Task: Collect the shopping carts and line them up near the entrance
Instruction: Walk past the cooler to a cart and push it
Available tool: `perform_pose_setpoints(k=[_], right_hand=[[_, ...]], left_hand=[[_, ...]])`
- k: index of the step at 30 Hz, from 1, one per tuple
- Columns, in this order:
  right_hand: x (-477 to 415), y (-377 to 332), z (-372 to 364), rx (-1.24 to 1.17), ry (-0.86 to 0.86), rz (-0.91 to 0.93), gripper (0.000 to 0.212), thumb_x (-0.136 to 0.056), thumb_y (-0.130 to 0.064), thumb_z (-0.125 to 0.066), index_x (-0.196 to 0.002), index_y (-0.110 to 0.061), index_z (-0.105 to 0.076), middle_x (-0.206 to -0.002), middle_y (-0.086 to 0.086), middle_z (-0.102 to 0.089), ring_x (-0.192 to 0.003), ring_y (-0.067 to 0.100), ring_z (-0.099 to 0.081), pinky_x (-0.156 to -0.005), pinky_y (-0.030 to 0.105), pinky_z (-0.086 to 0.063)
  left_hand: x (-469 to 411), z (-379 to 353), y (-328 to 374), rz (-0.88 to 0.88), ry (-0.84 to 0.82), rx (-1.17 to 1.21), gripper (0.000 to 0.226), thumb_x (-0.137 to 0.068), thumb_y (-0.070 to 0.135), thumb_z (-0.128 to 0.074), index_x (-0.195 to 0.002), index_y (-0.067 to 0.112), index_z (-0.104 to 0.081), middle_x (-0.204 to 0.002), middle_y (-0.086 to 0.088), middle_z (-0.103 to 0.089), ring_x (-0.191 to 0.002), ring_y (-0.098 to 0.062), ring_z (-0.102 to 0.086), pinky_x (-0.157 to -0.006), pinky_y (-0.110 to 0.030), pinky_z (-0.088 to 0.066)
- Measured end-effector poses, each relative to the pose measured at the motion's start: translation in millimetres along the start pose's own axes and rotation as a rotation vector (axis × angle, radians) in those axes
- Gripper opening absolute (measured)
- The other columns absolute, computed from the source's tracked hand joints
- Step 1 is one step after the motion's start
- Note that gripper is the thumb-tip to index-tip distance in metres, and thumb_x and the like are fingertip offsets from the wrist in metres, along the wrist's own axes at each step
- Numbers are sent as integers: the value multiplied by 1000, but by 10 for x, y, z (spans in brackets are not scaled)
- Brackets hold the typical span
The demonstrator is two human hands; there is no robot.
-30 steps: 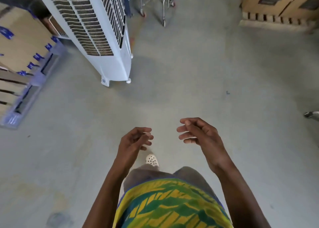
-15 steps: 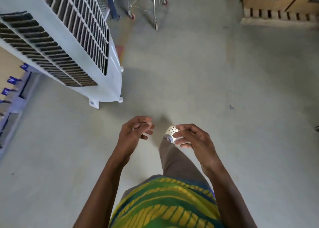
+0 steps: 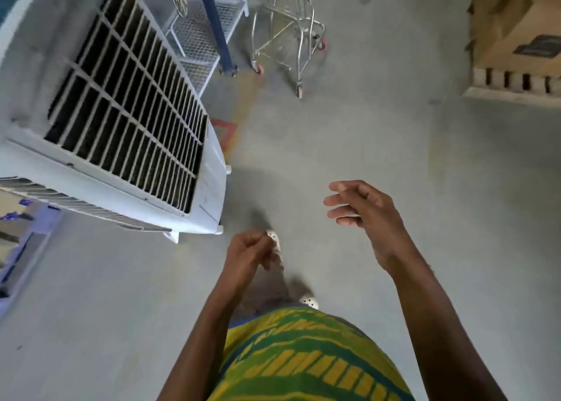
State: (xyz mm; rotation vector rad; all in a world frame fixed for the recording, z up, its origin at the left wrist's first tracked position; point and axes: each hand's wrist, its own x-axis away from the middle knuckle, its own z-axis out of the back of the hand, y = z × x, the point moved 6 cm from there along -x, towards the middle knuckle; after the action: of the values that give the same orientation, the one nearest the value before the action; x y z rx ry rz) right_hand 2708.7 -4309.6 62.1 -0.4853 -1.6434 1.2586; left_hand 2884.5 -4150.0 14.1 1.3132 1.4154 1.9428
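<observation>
We've got both hands out in front with nothing in them: our left hand [image 3: 249, 256] is loosely curled and our right hand [image 3: 362, 215] is relaxed with the fingers apart. 1 shopping cart [image 3: 290, 30] sits untouched well ahead of both hands on the concrete floor [image 3: 364, 127], with a blue post [image 3: 216, 27] just left of it. A big white air cooler [image 3: 127, 118] stands off to the left of our left hand, and cardboard boxes [image 3: 513, 27] sit far ahead of our right.
</observation>
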Motion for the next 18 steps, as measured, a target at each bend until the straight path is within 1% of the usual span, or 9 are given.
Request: perform_pose_setpoints(k=[2,4,6,8,11,13,14,16,18], right_hand=[[-502,-5,12,-2,2,-18,20,-103,-23,-58,-115,-16,-72,-101,5,-79,-84,19,-74,-76,27,-55],[-1074,151,6,-2,26,-80,17,-103,-21,-59,-112,-16,-72,-98,7,-79,-80,20,-73,-74,29,-53],[-1645,363,18,30,33,-205,13,-102,-21,-61,-107,-20,-73,-97,7,-79,-78,19,-71,-72,30,-49],[-2110,431,65,102,4,-339,13,-102,-25,-61,-107,-21,-73,-103,8,-79,-79,18,-70,-71,29,-48],[-2782,67,204,62,68,-340,17,-103,-20,-59,-112,-15,-71,-101,10,-78,-77,20,-68,-69,28,-47],[-3169,-288,270,13,126,-315,17,-103,-18,-58,-113,-13,-70,-98,9,-76,-75,20,-67,-68,28,-47],[-3353,-436,281,-4,136,-306,17,-103,-19,-58,-114,-13,-70,-98,9,-76,-74,19,-68,-68,28,-47],[-3699,-673,280,-34,139,-305,18,-102,-20,-59,-115,-14,-71,-99,9,-78,-75,18,-70,-71,29,-48],[-4060,-880,298,-50,141,-309,18,-102,-21,-60,-114,-16,-72,-102,9,-79,-78,19,-72,-76,31,-50]], left_hand=[[-462,11,48,1,-1,5,32,-81,3,-62,-53,6,-48,-52,-10,-46,-50,-20,-43,-57,-36,-37],[-973,38,193,-1,14,45,17,-69,3,-59,-59,2,-45,-55,-12,-46,-51,-20,-44,-56,-34,-38],[-1541,41,435,-24,18,78,12,-63,0,-56,-63,2,-44,-58,-12,-47,-53,-18,-45,-55,-31,-39],[-2114,21,770,-57,-20,99,13,-60,-2,-55,-64,4,-44,-63,-13,-46,-55,-18,-45,-55,-30,-39],[-2994,-34,1501,-138,-81,101,16,-64,2,-62,-62,16,-53,-67,-12,-52,-57,-23,-48,-58,-29,-44],[-3473,-100,2118,-227,-129,83,12,-65,16,-72,-68,18,-61,-68,-11,-57,-59,-24,-52,-59,-30,-47],[-3680,-134,2421,-274,-155,75,14,-65,21,-75,-73,16,-64,-69,-9,-60,-61,-24,-54,-60,-31,-47],[-4052,-197,2934,-345,-214,82,18,-70,22,-76,-80,11,-65,-72,-7,-63,-65,-23,-56,-61,-33,-49],[-4404,-275,3295,-395,-274,97,11,-77,17,-75,-83,13,-66,-75,-7,-63,-67,-24,-57,-63,-33,-48]])
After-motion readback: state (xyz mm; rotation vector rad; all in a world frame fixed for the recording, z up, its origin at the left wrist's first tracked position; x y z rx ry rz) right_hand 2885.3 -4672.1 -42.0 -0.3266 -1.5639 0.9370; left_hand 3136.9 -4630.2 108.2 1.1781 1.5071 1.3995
